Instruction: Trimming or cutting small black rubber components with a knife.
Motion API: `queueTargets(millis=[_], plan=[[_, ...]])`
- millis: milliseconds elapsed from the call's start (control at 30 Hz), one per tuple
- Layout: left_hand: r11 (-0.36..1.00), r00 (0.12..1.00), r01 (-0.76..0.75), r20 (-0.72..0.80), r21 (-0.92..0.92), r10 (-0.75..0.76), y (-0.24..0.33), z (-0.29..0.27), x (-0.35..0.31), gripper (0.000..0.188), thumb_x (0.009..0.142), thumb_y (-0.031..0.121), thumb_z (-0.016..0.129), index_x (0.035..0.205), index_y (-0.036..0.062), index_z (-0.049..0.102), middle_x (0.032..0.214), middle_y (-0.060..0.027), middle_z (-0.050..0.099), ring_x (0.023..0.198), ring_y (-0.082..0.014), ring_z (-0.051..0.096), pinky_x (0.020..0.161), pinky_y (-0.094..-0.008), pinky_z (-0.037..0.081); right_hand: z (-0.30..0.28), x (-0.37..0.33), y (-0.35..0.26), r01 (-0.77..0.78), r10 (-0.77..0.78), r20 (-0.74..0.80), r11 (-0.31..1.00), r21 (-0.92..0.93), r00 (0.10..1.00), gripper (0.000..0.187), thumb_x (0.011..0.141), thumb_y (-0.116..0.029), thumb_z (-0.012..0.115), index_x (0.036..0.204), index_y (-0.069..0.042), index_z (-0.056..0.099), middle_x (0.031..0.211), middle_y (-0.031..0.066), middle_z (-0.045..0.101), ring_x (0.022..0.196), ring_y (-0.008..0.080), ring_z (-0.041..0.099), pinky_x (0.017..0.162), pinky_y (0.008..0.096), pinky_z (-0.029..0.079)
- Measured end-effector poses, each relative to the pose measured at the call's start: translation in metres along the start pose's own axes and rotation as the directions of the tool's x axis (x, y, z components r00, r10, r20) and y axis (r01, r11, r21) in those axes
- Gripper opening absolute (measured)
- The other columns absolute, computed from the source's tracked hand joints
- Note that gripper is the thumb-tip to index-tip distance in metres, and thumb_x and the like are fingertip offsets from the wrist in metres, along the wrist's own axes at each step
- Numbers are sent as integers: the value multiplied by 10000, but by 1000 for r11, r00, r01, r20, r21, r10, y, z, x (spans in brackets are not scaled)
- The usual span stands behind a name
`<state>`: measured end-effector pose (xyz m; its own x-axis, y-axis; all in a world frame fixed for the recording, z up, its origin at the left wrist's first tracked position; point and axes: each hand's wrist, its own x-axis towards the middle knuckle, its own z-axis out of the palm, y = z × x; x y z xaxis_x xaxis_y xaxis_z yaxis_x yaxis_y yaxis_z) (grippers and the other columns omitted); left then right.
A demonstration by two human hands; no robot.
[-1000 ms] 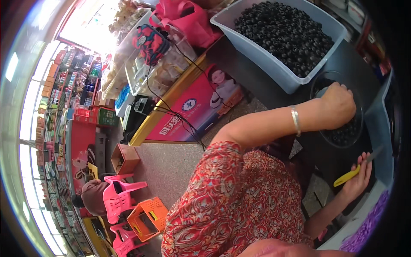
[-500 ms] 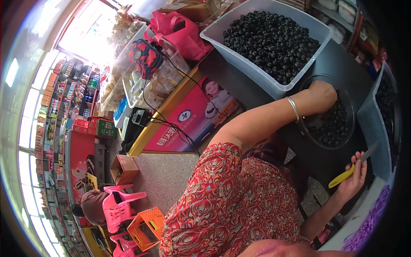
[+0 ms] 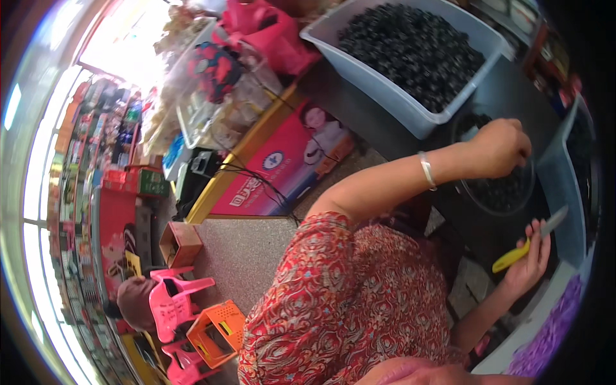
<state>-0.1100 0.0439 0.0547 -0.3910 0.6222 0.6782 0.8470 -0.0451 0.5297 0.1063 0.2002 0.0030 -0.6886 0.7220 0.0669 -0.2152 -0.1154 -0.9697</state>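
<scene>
Left hand (image 3: pixel 504 149) shifted right over bowl (image 3: pixel 529 187) | curled, contents unclear | right hand (image 3: pixel 529 268) grips knife (image 3: pixel 511 257), diagonal, tip upper-right

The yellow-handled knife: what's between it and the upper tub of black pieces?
A clear round bowl, the left hand over it, in the head view.

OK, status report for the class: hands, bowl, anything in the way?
Left hand over bowl of black round pieces; grip unclear. Right hand holds yellow-handled knife. Blade overlaps right-edge tub in view; contact unclear.
</scene>
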Motion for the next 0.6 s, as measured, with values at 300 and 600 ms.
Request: queueTargets(millis=[300,600], plan=[[46,807,399,327,-916,-493,55,-21,-41,229,903,51,544,1107,-39,598,951,-127,646,741,-156,630,726,-296,535,82,-32,-36,285,-269,166,955,-79,949,271,878,37,498,1137,56,575,1168,164,591,1022,216,611,600,246,515],[-9,820,358,319,-934,-474,77,-8,-63,240,867,-20,571,1105,-39,599,957,-120,645,749,-160,628,729,-280,533,90,-41,-35,426,-417,307,904,41,855,268,858,61,550,1125,61,575,1150,172,572,906,174,614,608,230,541]])
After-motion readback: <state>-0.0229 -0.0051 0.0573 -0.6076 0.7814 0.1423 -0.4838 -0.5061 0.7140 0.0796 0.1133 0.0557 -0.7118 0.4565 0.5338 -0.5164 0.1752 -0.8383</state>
